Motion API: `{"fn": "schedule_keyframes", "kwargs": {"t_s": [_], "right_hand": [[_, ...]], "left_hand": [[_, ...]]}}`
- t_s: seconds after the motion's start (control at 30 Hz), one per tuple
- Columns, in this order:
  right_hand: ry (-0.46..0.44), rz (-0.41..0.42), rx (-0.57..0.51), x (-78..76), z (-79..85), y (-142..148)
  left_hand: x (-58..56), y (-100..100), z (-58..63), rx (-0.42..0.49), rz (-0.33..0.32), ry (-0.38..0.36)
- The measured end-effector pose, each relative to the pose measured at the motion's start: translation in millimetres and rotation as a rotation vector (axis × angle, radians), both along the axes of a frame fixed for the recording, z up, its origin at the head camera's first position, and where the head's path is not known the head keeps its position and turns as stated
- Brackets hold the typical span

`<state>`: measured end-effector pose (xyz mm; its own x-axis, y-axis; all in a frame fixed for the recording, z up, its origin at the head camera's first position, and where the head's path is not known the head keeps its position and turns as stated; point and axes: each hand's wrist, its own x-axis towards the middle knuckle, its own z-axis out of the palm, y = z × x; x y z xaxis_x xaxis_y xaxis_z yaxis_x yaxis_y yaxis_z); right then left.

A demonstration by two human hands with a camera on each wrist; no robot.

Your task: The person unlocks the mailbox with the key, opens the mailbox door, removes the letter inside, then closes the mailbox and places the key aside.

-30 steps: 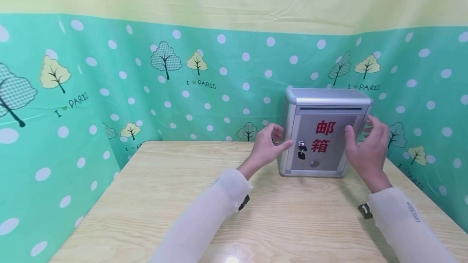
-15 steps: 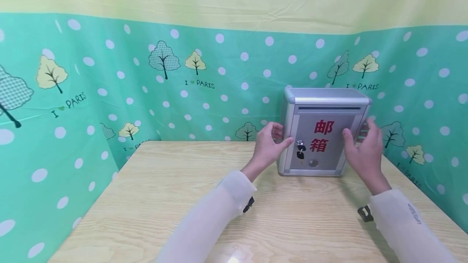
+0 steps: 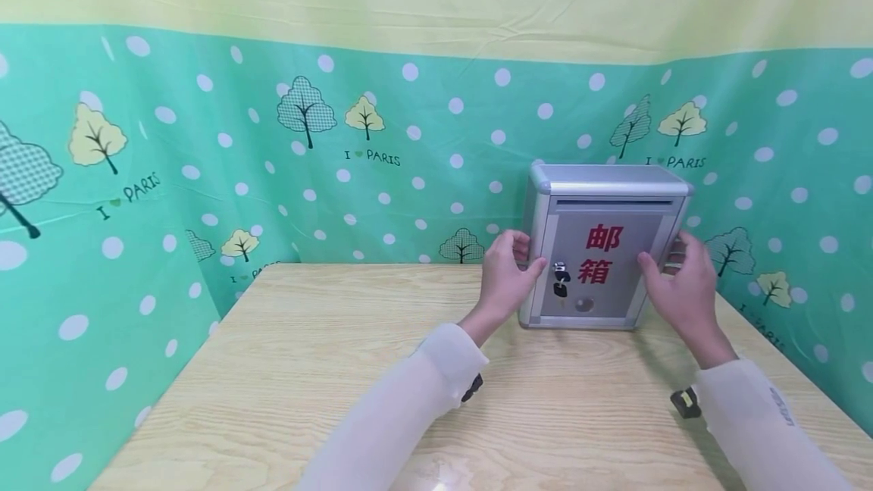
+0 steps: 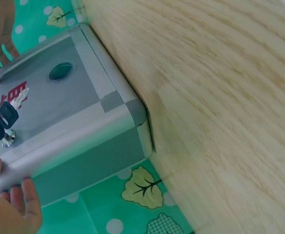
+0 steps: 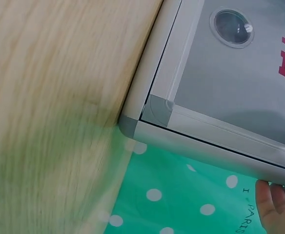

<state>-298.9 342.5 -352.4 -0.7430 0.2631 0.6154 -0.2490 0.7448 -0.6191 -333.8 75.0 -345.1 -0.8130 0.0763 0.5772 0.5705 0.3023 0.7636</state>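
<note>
A silver-grey metal mailbox (image 3: 621, 298) with red characters on its door stands upright on the wooden table (image 3: 327, 370). My left hand (image 3: 506, 279) holds its left side, thumb at the front frame and fingers along the side wall. On the opposite side my right hand (image 3: 685, 298) grips the box, thumb against the front and fingers round the right edge. A bunch of small keys (image 4: 7, 114) with black heads hangs from the door lock in the left wrist view. Low on the door sits a round window (image 5: 232, 28), and a mail slot (image 3: 614, 203) runs across the top.
Behind the table hangs a green and yellow curtain (image 3: 409, 150) printed with dots and trees; it also covers both sides. The mailbox stands toward the table's back right, near the curtain. Both forearms wear pale sleeves (image 3: 409, 408), with black wrist devices (image 3: 685, 403) below the cuffs.
My right hand has moved in from the right and slid slightly down the mailbox's side. The left hand has closed in on the left edge. The mailbox stays where it was.
</note>
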Motion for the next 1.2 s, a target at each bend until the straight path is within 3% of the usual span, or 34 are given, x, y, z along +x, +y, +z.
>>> {"fn": "schedule_keyframes", "kwargs": {"t_s": [0.27, 0.63, 0.97, 1.2], "right_hand": [[-0.030, 0.001, -0.035, 2.0, 3.3, -1.6], [-0.177, -0.045, -0.185, 5.2, 17.4, -10.2], [-0.141, -0.074, -0.230, 9.4, 15.6, -17.1], [-0.129, -0.076, -0.233, 8.6, 16.4, -18.1]], "left_hand": [[3.1, 7.3, -1.2, 0.023, 0.047, -0.011], [12.9, 17.4, 2.6, 0.063, 0.121, -0.049], [14.4, 19.2, 0.8, 0.046, 0.155, -0.035], [13.0, 18.3, 6.6, 0.038, 0.160, -0.016]]}}
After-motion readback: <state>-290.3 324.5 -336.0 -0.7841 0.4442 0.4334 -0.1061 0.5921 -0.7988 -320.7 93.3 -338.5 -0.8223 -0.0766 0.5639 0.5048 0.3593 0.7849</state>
